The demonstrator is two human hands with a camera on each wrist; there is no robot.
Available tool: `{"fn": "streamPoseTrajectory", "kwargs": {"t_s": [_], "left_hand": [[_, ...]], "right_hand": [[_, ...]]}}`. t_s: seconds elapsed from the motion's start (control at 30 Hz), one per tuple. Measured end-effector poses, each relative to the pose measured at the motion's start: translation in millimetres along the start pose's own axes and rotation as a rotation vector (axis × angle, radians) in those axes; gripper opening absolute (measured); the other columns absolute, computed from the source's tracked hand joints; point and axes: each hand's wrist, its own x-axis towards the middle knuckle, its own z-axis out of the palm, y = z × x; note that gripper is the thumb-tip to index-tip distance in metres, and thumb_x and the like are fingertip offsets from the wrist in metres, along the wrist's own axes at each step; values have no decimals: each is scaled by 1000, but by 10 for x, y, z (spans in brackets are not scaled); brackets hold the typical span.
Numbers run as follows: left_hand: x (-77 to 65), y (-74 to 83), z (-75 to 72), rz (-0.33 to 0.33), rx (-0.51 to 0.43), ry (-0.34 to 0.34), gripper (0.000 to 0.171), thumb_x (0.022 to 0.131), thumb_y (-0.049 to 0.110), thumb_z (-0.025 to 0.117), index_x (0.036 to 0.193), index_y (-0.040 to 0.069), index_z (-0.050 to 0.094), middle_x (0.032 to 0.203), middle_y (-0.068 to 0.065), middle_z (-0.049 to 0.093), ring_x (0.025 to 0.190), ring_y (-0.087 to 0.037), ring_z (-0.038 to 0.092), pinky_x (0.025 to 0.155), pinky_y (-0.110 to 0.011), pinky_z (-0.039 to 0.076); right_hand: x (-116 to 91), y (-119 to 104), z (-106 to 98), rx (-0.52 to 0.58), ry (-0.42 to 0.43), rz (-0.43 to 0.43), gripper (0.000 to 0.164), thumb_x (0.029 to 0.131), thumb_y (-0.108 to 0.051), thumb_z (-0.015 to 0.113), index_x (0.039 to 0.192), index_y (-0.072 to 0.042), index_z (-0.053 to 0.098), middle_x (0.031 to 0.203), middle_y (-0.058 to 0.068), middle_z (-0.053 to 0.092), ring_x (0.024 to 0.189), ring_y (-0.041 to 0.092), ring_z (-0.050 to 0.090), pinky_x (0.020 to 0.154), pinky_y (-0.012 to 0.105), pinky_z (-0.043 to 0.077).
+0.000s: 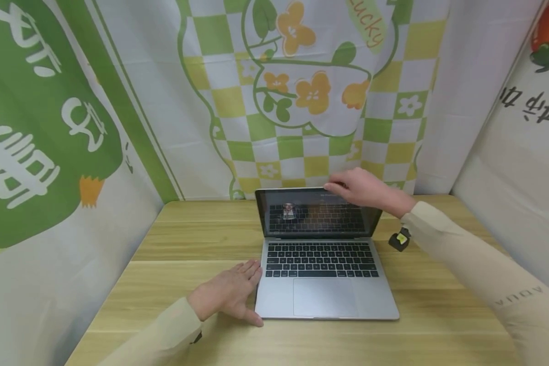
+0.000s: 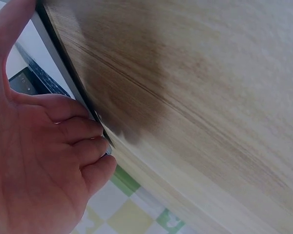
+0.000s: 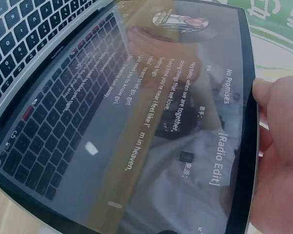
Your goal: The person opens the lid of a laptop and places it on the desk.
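Note:
A silver laptop (image 1: pixel 276 300) with black keys lies unfolded on the wooden table. Its screen (image 3: pixel 171 97) is lit and shows white song lyrics on a dark, reflective background. At the top edge of the lid, right of its middle, my right hand (image 1: pixel 363 190) pinches the rim. The right wrist view has the thumb on the screen side, and the other fingers go partly out of sight behind the lid. My left hand (image 1: pixel 229 290) rests along the left side of the laptop base. Its fingers (image 2: pixel 88 151) touch that edge, loosely extended, in the left wrist view.
Bare wood of the table (image 1: pixel 183 239) extends on both sides of the laptop. Behind it hangs a green, yellow and white checked curtain (image 1: pixel 297 147), close to the lid. Printed cloth walls (image 1: pixel 50 203) stand at left and right. A small black device (image 1: pixel 399 240) hangs at the right wrist.

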Motion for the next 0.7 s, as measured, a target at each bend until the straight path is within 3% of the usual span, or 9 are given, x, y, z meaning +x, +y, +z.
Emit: {"fn": "streamPoseTrajectory", "kwargs": {"t_s": [0.7], "left_hand": [[4, 20, 0, -16, -21, -11, 123, 69, 87, 55, 153, 1, 28, 163, -17, 20, 152, -30, 20, 123, -42, 23]], "right_hand": [[223, 215, -102, 53, -50, 83, 28, 103, -27, 51, 81, -13, 62, 62, 0, 49, 54, 15, 41, 59, 32, 39]]}}
